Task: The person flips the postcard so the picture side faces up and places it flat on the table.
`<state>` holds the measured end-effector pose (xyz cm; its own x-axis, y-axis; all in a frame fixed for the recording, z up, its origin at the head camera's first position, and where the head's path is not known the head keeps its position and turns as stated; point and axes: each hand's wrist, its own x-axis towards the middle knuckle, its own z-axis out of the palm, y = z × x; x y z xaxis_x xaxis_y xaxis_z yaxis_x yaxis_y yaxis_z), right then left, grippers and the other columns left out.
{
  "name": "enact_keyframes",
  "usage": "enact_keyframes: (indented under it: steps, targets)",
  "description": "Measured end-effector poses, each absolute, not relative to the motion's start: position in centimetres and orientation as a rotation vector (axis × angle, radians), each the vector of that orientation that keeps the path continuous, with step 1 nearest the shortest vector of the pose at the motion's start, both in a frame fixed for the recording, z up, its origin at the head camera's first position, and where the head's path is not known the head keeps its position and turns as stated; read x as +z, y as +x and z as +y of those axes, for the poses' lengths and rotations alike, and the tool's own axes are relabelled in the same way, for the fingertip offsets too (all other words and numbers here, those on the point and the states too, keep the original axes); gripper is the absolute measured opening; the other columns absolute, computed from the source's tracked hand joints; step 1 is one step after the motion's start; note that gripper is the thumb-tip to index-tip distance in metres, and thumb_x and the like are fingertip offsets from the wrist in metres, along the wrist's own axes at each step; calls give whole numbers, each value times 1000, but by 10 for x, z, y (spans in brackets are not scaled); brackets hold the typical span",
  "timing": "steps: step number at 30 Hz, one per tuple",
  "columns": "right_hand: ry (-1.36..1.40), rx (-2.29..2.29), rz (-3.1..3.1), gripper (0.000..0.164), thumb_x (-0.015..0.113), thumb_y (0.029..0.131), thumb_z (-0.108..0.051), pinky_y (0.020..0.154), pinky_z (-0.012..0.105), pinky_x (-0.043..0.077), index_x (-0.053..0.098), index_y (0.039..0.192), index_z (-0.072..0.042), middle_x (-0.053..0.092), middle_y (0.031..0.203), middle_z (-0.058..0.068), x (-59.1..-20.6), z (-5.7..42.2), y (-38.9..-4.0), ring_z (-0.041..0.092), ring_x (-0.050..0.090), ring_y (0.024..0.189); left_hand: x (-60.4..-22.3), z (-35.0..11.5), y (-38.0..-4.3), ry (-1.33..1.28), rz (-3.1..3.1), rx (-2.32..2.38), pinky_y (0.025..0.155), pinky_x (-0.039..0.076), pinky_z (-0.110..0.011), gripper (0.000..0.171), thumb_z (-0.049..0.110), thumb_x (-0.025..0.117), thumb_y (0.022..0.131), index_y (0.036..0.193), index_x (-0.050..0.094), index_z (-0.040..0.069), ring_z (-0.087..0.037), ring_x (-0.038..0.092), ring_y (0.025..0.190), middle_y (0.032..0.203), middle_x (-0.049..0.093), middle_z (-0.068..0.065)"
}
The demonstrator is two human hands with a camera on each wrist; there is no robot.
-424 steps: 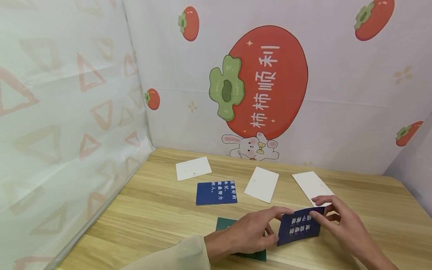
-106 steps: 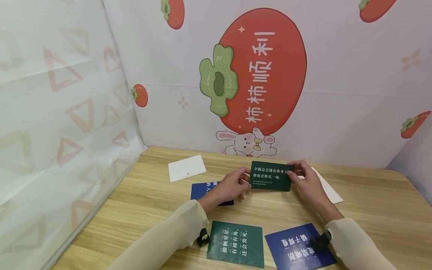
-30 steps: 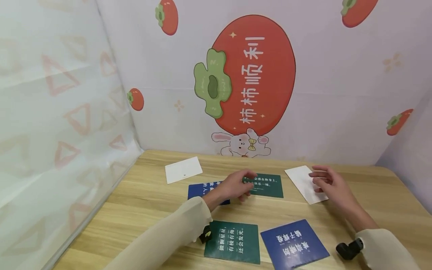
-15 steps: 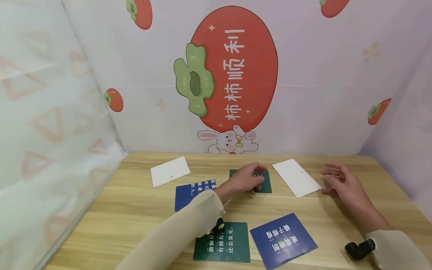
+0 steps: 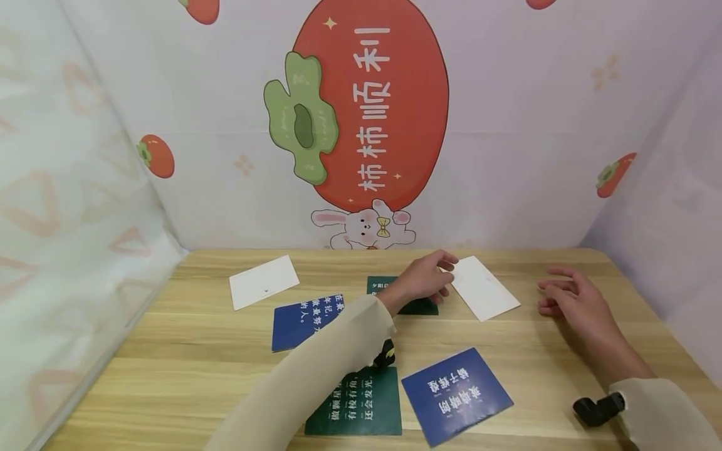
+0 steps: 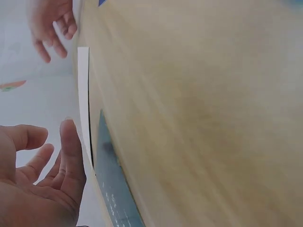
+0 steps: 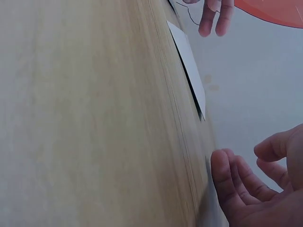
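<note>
On the near surface (image 5: 186, 363) lie a green card (image 5: 361, 407) and blue card (image 5: 458, 396). Beyond, the left hand (image 5: 423, 279) and right hand (image 5: 578, 307), each grip loose and empty, flank a white card (image 5: 486, 289); nudging its thin edge could slide it away.

I have the left arm (image 5: 313, 369) slanting forward, the left hand (image 5: 424, 277) loosely curved; the right hand (image 5: 581, 304) hovers well apart, equally relaxed.
</note>
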<state>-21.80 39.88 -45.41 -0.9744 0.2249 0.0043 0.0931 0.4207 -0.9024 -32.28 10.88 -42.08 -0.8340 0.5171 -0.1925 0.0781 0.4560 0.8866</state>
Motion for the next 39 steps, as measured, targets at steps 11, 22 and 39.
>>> enact_keyframes:
  steps: [11, 22, 39]
  targets:
    - [-102, 1374, -2776, 57, 61, 113, -22, 75, 21, 61, 40, 158, 7, 60, 140, 35, -452, 388, -216, 18, 74, 96, -426, 119, -335, 424, 2302, 1319, 57, 57, -25, 41, 15, 60, 111, 152, 58, 13, -18, 61, 63, 107, 70, -10]
    - [147, 962, -2907, 67, 85, 96, -17, 74, 29, 48, 53, 152, 4, 66, 130, 30, -451, 354, -223, 26, 58, 92, -423, 122, -333, 253, 2324, 1329, 57, 55, -23, 38, 22, 62, 111, 148, 59, 15, -17, 60, 64, 91, 66, -7]
    - [233, 963, -2869, 68, 85, 94, -14, 87, 33, 52, 54, 153, 1, 69, 126, 25, -455, 360, -223, 35, 65, 107, -430, 104, -342, 314, 2242, 1627, 78, 64, -31, 30, 1, 67, 106, 130, 73, 19, -23, 70, 97, 117, 70, 2]
